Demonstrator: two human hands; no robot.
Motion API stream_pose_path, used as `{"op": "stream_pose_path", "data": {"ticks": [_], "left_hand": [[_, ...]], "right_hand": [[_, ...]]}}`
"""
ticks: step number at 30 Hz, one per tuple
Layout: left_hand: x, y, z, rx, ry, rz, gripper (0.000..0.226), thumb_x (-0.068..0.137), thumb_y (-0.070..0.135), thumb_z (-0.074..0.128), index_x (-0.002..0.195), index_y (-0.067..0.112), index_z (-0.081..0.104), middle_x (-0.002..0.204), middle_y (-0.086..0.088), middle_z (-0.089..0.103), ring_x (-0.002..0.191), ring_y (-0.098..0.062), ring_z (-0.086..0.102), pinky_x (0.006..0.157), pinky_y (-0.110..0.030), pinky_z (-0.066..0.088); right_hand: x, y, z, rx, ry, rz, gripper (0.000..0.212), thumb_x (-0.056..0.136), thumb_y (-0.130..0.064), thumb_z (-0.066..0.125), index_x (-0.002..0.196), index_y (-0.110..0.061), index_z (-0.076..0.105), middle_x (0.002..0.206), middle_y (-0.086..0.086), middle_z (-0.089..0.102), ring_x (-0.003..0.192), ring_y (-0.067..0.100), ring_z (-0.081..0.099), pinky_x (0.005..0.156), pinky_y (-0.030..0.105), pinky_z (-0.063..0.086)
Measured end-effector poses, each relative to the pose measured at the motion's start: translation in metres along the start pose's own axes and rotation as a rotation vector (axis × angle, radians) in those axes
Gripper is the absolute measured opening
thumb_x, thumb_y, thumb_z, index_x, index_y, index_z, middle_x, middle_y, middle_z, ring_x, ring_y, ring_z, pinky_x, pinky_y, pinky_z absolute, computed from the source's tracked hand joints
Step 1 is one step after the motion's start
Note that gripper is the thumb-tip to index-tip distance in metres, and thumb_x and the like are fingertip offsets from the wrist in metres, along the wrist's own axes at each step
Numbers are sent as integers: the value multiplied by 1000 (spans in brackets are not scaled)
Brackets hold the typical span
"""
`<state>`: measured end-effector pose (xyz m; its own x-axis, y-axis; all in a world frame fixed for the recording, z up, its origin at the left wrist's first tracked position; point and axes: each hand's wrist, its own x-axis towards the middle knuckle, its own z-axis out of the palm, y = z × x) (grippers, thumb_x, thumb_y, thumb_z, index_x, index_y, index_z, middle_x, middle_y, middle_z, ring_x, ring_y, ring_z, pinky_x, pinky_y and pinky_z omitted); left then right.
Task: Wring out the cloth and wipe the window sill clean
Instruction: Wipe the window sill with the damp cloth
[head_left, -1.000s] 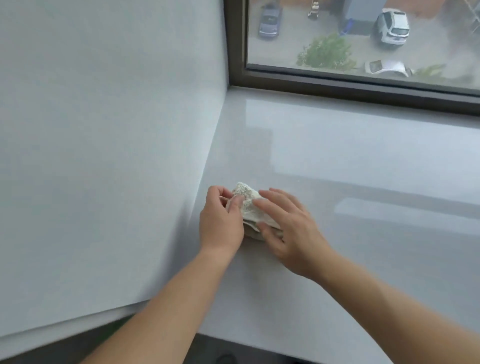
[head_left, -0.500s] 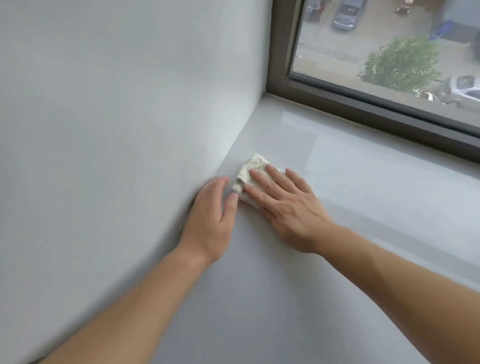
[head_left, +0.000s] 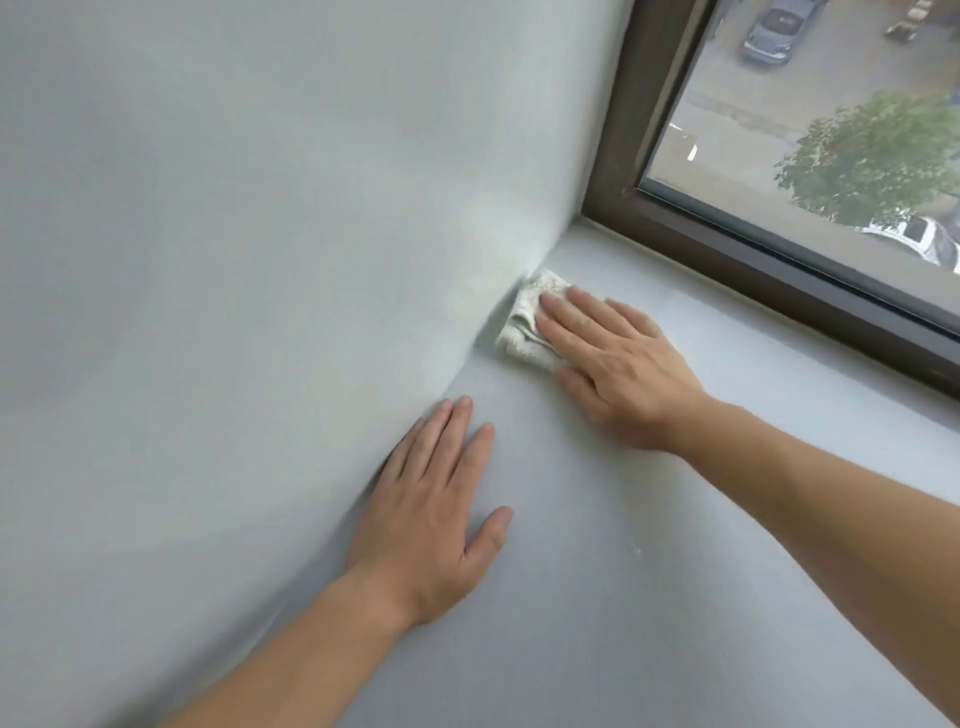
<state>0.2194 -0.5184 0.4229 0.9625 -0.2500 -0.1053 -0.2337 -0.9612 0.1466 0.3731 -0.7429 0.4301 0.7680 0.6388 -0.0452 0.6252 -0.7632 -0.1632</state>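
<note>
White cloth (head_left: 522, 325) under R hand (head_left: 618, 371), L hand (head_left: 434, 514) apart.

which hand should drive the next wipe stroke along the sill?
Right. The right hand lies flat on the cloth, pressing it onto the sill beside the side wall. The left hand rests bare on the sill, apart from the cloth.

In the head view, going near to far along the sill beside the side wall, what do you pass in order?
Left hand flat on the window sill → folded cloth under the right hand's fingers → bare corner of the sill → dark window frame.
</note>
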Motion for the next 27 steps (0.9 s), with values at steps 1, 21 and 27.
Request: {"op": "stream_pose_path", "data": {"ticks": [1,21,27], "left_hand": [[0,0,0,2,0,0,73,96,54,34,154,11,30,166,-11,14,154,-24,6,120,-43,15],[-15,1,-7,-334,153,-80,65,90,50,44,140,9,50,154,-12,41,146,-27,31,118,-40,22],[-105,4,2,-222,181,-244,54,88,43,46,132,13,53,149,-13,45,138,-32,41,112,-48,30]], "right_hand": [[11,14,-2,-9,2,55,57,103,-44,24,157,-27,24,165,-8,17,153,17,12,122,41,13],[-23,-64,11,19,13,184,59,101,-40,26,158,-26,15,168,-7,5,154,23,-3,123,44,2],[-21,-56,7,18,-12,294,63,102,-48,18,160,-28,3,167,-7,-5,153,21,-11,123,43,-3]]}}
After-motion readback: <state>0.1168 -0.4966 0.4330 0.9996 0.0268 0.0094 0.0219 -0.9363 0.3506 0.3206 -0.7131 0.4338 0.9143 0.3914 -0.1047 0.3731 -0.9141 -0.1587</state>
